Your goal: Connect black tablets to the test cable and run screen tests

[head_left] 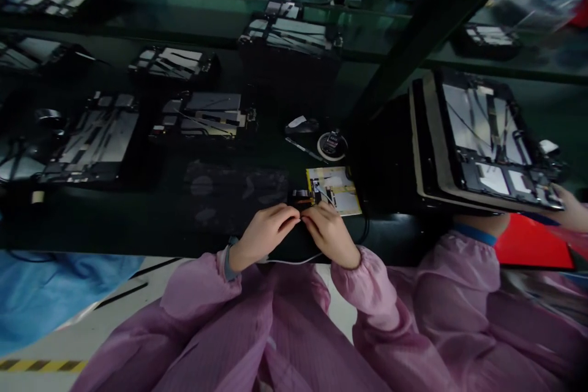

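Note:
Fingertips of my left hand point(265, 234) and my right hand point(334, 237) meet in a pinch at the front of the bench, closed on something too small and hidden to make out. Just beyond them lies a small black part with a copper-coloured strip point(302, 194). It sits against the left side of a flat white panel with yellow edges point(342, 191), which my right fingers partly overlap. A thin pale cable point(327, 195) crosses that panel. Behind it are a round white-rimmed roll point(331, 146) and a thin pen-like tool point(304, 148).
A tall stack of opened tablet-like devices point(487, 135) stands on the right, a co-worker's hand point(574, 211) at its edge. More opened devices point(98, 138) lie at the left and back. A dark upright post point(413, 30) slants behind the stack. A dark transparent sheet point(234, 193) lies left of my hands.

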`<state>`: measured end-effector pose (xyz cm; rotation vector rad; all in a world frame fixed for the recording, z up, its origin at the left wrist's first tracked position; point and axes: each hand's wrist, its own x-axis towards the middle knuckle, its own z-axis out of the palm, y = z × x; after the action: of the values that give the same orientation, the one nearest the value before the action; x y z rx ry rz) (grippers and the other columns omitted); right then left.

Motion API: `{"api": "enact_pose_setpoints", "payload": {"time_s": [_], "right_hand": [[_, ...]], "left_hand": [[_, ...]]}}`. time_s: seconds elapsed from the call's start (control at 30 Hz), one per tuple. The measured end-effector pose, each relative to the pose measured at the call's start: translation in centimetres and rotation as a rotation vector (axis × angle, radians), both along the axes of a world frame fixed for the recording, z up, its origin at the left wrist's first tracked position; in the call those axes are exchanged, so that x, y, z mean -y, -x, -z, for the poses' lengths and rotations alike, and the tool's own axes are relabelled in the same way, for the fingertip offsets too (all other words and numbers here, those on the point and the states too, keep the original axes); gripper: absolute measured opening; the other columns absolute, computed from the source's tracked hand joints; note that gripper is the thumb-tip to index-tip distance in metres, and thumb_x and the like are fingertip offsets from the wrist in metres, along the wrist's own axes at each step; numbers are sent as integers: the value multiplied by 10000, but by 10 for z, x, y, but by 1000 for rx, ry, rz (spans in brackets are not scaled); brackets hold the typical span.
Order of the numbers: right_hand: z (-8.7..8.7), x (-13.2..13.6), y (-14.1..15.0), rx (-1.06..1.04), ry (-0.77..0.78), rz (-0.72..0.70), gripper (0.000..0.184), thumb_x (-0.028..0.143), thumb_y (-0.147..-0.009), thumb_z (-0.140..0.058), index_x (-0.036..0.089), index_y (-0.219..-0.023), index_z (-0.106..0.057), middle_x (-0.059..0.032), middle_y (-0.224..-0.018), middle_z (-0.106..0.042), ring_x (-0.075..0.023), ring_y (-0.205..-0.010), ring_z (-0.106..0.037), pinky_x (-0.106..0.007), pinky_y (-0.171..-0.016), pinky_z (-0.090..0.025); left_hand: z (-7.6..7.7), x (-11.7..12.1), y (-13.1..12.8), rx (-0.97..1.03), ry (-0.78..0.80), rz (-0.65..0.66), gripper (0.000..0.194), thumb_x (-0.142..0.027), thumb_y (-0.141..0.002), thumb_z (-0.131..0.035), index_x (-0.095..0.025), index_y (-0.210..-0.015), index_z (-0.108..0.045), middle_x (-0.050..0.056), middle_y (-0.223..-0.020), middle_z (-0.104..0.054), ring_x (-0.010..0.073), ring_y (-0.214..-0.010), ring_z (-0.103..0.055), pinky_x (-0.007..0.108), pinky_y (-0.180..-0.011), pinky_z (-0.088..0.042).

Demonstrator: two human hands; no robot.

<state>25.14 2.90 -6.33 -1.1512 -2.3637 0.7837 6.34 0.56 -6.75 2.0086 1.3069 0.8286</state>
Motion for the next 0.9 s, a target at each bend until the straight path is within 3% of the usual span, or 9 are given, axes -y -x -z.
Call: {"api": "enact_pose_setpoints", "payload": {"time_s": [0.9], "right_hand": [[6, 3, -5, -95, -141, 44, 187, 212, -960, -487, 187, -944, -672, -45, -777, -642, -192, -799, -494, -337, -731, -411]], "left_hand": [[1, -5, -3, -18, 6, -7, 63, -174, -918, -557, -200, -861, -560, -16, -817, -664, 119, -734, -643, 228, -706, -499]]}}
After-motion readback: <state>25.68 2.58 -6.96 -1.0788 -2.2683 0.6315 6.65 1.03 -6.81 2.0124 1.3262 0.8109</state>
